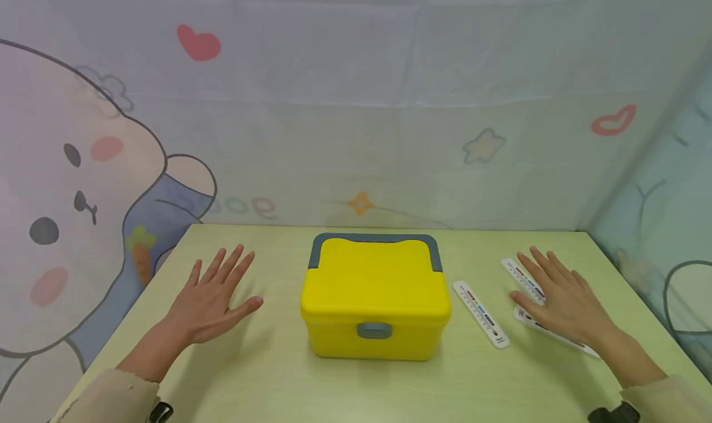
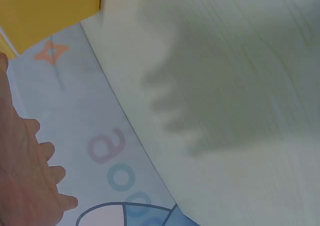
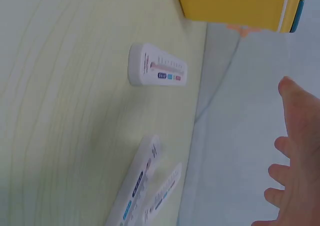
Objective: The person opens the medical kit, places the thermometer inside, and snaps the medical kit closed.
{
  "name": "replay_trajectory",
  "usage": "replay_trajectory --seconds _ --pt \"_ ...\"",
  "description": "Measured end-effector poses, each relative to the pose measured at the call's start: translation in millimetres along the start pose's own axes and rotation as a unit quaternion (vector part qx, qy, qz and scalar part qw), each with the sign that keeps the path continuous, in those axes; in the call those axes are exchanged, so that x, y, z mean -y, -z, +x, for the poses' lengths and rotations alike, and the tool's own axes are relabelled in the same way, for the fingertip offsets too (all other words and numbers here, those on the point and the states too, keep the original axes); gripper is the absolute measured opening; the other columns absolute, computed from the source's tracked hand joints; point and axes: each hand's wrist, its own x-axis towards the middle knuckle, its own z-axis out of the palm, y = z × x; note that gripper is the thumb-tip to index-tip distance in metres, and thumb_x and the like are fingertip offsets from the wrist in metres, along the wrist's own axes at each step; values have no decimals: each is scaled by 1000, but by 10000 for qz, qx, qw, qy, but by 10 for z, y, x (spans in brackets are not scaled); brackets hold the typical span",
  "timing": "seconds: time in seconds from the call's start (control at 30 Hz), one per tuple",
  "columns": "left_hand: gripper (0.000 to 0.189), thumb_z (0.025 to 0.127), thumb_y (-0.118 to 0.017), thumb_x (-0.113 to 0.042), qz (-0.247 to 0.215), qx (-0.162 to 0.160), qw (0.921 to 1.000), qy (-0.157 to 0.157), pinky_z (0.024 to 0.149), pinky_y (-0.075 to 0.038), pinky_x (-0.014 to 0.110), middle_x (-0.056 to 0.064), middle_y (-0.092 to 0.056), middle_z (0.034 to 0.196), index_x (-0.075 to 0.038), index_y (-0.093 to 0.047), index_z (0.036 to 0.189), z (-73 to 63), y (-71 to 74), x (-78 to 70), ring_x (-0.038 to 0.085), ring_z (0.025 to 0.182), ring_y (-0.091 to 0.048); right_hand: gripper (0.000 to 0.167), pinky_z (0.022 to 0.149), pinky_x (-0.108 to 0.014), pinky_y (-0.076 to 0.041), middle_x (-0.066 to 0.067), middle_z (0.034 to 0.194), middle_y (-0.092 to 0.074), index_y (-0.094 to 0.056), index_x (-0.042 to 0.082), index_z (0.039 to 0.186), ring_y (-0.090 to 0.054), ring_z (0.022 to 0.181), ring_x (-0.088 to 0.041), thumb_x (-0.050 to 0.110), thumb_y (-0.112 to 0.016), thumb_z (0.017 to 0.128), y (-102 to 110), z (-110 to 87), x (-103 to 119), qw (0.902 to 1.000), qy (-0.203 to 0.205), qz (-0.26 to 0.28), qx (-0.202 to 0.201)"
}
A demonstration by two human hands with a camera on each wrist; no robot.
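A yellow lidded box (image 1: 375,287) with a grey handle and a grey front latch stands shut in the middle of the table. To its left, my left hand (image 1: 208,302) hovers over the tabletop with fingers spread, holding nothing; its shadow shows in the left wrist view. On the other side my right hand (image 1: 567,302) hangs palm down, fingers straight, above two white thermometers and partly covers them. One flat white thermometer (image 1: 481,315) lies between the box and that hand. The second thermometer (image 1: 523,281) and the third thermometer (image 1: 556,336) lie under the right hand.
The light wooden table (image 1: 267,380) ends at a printed cloth backdrop (image 1: 334,101) along its far edge. A dark cable (image 1: 667,299) loops beside the right edge. Each wrist wears a dark band below a beige sleeve (image 1: 111,398).
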Motion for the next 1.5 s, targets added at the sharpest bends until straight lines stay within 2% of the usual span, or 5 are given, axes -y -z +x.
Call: replay_trajectory --seconds 0.17,0.63,1.0,1.27,1.5 --pt "78 89 -42 -58 -154 -114 9998 -29 107 -7 63 6 -6 155 -19 -11 150 14 -14 -12 34 141 -8 72 93 -65 -31 -23 145 -31 -32 9 144 -26 132 -45 41 -61 86 -6 48 88 9985 205 343 -384" --pt "77 89 -47 -54 -397 -524 9978 -80 108 -13 60 6 -9 155 -20 -12 149 24 -35 -46 33 140 -13 65 89 -63 -35 -18 142 -38 -37 9 141 -36 124 -43 32 -63 86 4 156 338 9923 208 939 -775" --pt "74 89 -54 -45 -699 -1042 9917 -267 107 -20 56 9 -18 153 -19 -17 149 10 -66 -81 36 137 -21 68 92 -62 -34 -19 142 -37 -31 11 144 -38 122 -44 30 -63 87 29 189 499 9906 288 1189 -610" --pt "73 89 -57 -36 -1392 -1270 9813 -392 102 -26 58 9 -20 152 -18 -19 148 -7 -49 -131 37 134 -25 70 95 -62 -33 -18 143 -35 -25 15 147 -36 125 -43 30 -62 88 72 189 671 9886 220 1415 -458" --pt "71 90 -58 -27 -2074 -1270 9690 -443 101 -26 60 1 -17 153 -20 -19 148 -48 -35 -203 33 136 -24 71 96 -63 -32 -15 146 -33 -22 19 148 -34 127 -41 34 -59 89 55 176 766 9870 116 1577 -278"
